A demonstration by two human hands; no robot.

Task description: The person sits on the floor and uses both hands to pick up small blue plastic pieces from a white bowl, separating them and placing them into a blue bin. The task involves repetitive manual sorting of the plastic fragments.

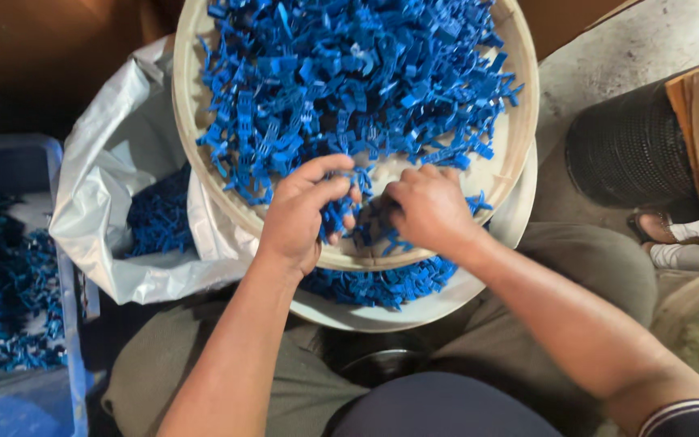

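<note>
Blue parts (349, 73): we see them heaped in the round tray (519, 121).
Left hand (305, 214): our fingers curl, pinching several pieces.
Right hand (426, 206): fingers bent into the pile, grip unclear to us.

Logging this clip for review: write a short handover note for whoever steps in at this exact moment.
Left hand: fingers closed on a few small blue plastic parts.
Right hand: curled, knuckles up, on parts at the near rim of the round tray; what it holds cannot be seen.
Tray is heaped with blue parts. More lie in the white bag at left, the blue crate far left, and the white basin beneath the tray.
Done: some parts already lie outside the tray.
Left: most of the heap.
</note>
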